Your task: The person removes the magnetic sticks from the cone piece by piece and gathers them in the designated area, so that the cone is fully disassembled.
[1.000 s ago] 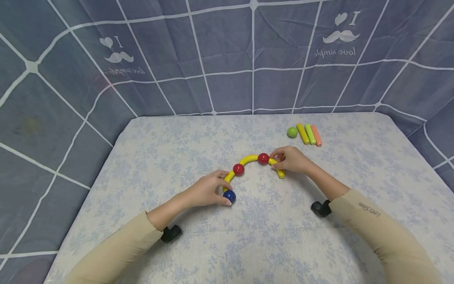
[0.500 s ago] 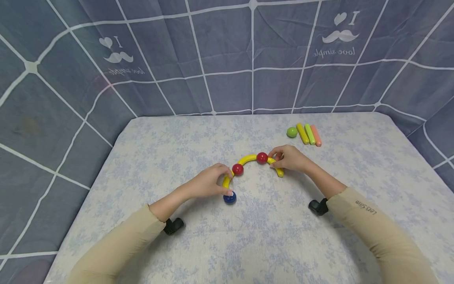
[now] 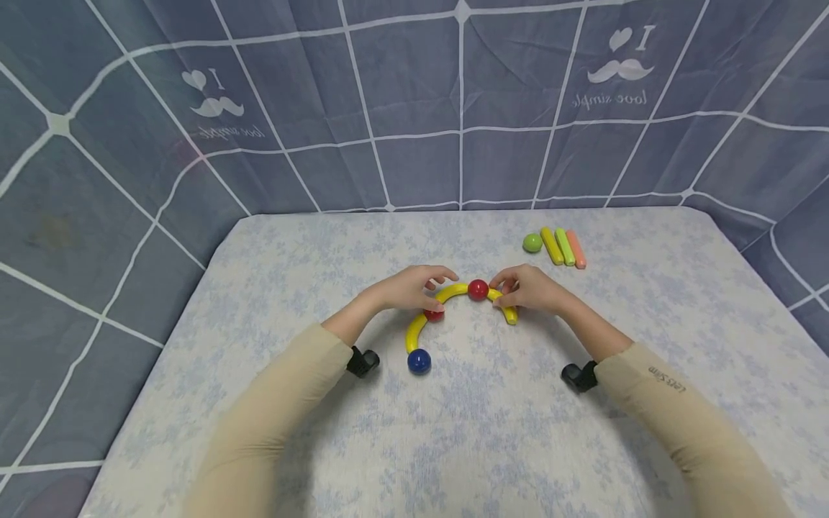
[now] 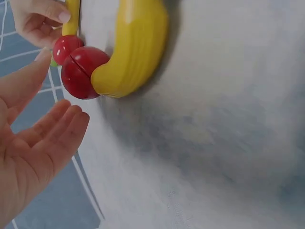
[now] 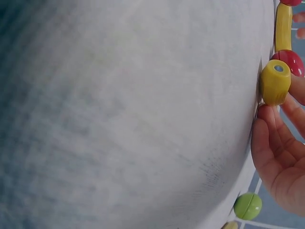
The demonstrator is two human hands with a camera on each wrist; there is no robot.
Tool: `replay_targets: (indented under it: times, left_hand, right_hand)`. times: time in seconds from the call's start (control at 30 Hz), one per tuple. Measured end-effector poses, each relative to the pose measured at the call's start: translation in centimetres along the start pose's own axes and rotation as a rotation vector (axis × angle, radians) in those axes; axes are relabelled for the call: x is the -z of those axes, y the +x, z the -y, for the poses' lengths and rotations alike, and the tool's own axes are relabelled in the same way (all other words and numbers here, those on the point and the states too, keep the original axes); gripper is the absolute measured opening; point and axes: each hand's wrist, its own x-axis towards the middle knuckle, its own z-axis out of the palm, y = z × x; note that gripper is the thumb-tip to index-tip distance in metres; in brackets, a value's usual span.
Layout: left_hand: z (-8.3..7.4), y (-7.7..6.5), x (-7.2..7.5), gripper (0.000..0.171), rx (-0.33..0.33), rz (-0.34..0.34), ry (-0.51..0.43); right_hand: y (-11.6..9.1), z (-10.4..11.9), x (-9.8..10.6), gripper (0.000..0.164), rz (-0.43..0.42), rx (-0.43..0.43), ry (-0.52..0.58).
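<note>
A curved chain of yellow magnetic rods and balls lies on the table. Its left yellow rod (image 3: 414, 332) runs from a blue ball (image 3: 419, 362) to the left red ball (image 3: 435, 315). From there a middle yellow rod (image 3: 453, 290) arches to the right red ball (image 3: 478, 289). My left hand (image 3: 411, 289) hovers by the left red ball, thumb and fingers spread apart; in the left wrist view nothing sits between them. My right hand (image 3: 534, 289) pinches the right yellow rod (image 3: 510, 315), whose free end (image 5: 278, 69) faces the right wrist camera.
Behind my right hand, a green ball (image 3: 532, 243) lies beside several straight rods, including an orange rod (image 3: 576, 250). A floral cloth (image 3: 453, 432) covers the table. Blue checked curtains (image 3: 414, 165) stand along its back and sides.
My left hand has moved from around the blue ball up along the left rod to the left red ball, leaving the blue ball uncovered. My right hand stays on the right rod.
</note>
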Motion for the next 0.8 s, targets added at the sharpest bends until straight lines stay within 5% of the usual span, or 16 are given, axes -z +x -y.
replay_targets:
  times: [0.2, 0.47, 0.8]
  left_hand:
    - [0.1, 2.1, 0.4, 0.049, 0.07, 0.051, -0.075]
    - [0.4, 3.9, 0.1, 0.043, 0.071, 0.051, -0.058]
    - [1.1, 4.8, -0.3, 0.054, -0.136, 0.08, 0.098]
  right_hand:
    - [0.3, -0.1, 0.2, 0.031, 0.014, 0.002, 0.011]
    - [0.3, -0.2, 0.3, 0.031, 0.034, -0.002, 0.044]
    - [0.1, -0.4, 0.3, 0.031, 0.041, -0.001, 0.088]
